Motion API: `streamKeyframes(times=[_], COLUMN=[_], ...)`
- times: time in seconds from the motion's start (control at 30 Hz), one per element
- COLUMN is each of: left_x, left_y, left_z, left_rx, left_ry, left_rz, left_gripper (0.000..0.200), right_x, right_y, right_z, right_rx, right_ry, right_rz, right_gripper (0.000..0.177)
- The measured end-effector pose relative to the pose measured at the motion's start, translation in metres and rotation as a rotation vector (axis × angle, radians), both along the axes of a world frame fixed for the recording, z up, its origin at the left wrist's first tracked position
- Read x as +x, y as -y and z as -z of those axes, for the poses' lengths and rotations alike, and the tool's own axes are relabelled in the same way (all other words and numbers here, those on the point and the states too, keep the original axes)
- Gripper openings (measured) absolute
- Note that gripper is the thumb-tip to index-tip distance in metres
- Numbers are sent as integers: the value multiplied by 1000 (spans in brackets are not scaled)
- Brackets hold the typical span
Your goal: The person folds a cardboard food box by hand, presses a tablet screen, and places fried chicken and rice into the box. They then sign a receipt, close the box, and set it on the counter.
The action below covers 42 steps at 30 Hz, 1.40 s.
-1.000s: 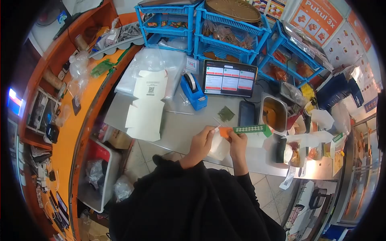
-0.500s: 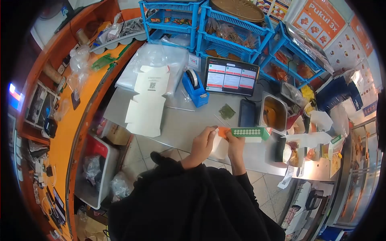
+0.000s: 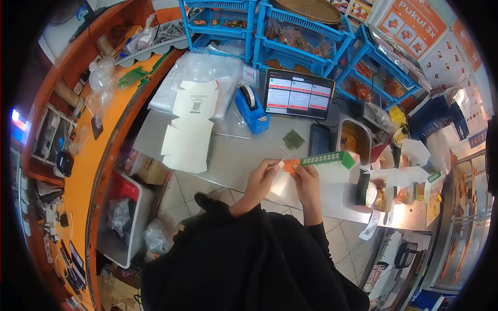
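Observation:
A carton (image 3: 332,161) with green, white and orange faces is held over the metal table (image 3: 233,155). My left hand (image 3: 263,180) pinches its orange end at the left. Close beside it, my right hand (image 3: 306,181) grips the carton's lower edge, thumb on the orange part. The carton's green end points right. Flat on the table at the left lies an unfolded white carton (image 3: 189,127). A small green packet (image 3: 293,140) and a dark phone (image 3: 319,139) are just beyond my hands.
A blue tape dispenser (image 3: 252,110) and a lit tablet (image 3: 298,96) stand behind. Blue racks (image 3: 295,39) line the back. A metal tray (image 3: 354,137) and filled food boxes (image 3: 381,192) are at the right. An orange counter (image 3: 111,124) runs along the left.
The carton has tilted and turned, so more of its white and green faces shows. Both hands have shifted slightly, with the right hand now more upright below the carton.

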<state>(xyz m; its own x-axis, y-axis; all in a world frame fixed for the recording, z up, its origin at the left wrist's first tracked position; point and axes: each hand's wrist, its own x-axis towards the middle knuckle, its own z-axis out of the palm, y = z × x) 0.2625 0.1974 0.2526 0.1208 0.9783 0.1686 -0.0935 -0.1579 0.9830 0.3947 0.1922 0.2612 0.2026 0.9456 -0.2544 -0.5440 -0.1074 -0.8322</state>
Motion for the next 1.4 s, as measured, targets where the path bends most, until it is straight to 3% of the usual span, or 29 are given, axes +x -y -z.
streamKeyframes(times=[0.13,0.23,0.37,0.43,0.73,0.83,1.0,1.1,1.17,1.23,1.3,1.37,1.4], left_x=[-3,-9,-11,-14,-24,-24,-22,-20,-18,-17,-13,-11,-10], left_y=[5,3,2,0,-4,-6,-7,-10,-13,-17,-14,-14,-15], left_z=[-23,-36,-48,-52,-79,-76,-80,-76,-64,-50,-50,-50,-51], left_rx=[-327,-409,-349,-287,-241,-47,-208,-206,-140,-27,-90,-151,-189], left_ry=[277,287,369,327,269,132,276,303,247,138,198,258,226], left_rz=[160,246,284,364,534,531,513,478,464,497,472,443,432], left_gripper=[18,18,16,15,12,12,21,32,37,42,42,41,40], right_x=[-2,-5,-4,-8,-20,-17,-9,-6,-3,-4,-5,-13,-21], right_y=[2,5,15,19,31,30,24,20,19,21,18,17,16], right_z=[-16,-32,-38,-46,-66,-56,-30,-18,-10,0,-6,-18,-15], right_rx=[14,44,73,43,73,135,219,204,206,295,327,193,258], right_ry=[-100,-66,149,407,655,567,330,-152,-57,-199,-188,562,655], right_rz=[-84,-66,-78,-6,102,53,-43,-48,-65,-12,-74,30,169], right_gripper=[6,11,19,26,27,23,17,17,17,17,25,19,13])
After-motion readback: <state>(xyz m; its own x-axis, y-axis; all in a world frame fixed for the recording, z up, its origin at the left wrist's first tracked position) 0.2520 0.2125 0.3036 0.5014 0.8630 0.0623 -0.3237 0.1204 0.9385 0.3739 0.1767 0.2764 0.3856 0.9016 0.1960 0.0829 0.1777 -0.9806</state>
